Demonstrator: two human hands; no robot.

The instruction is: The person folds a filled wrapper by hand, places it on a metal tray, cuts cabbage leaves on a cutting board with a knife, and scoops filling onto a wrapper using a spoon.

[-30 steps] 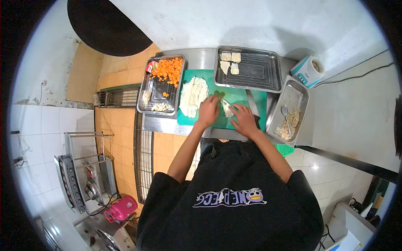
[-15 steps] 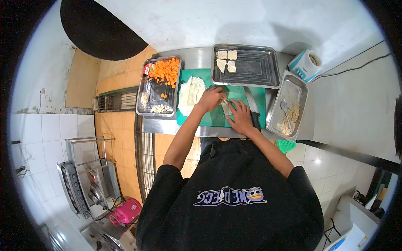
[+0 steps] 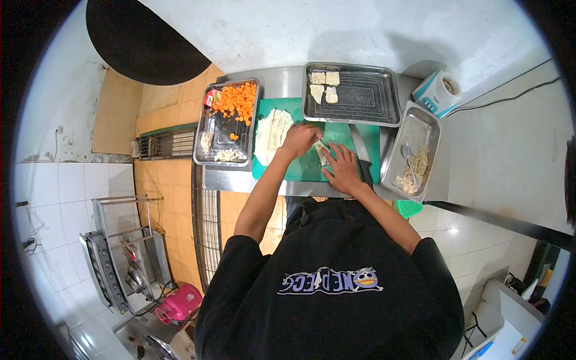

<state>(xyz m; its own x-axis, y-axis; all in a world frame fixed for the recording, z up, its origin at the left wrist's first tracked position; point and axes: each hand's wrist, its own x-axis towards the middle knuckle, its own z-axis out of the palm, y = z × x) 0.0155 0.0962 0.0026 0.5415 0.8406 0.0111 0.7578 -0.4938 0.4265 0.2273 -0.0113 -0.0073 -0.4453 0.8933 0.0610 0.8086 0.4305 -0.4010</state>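
Note:
On the green cutting board, a small pale piece of dough sheet lies between my two hands. My left hand pinches its far end with bent fingers. Resting on its near right side is my right hand, fingers stretched out and apart. A stack of white dough sheets lies left of my left hand. Just right of my right hand is a knife, its dark handle partly behind the hand. Several folded dough pieces sit in the left part of a metal tray beyond the board.
On the left, a tray holds chopped carrots and pale chopped bits. At right, a metal pan contains a pale filling and a spoon. A tissue roll stands against the wall. A pink gas cylinder is lower left.
The dough piece shows more of its length between my hands. My fingers have shifted slightly along it, and the left hand has moved a little to the left.

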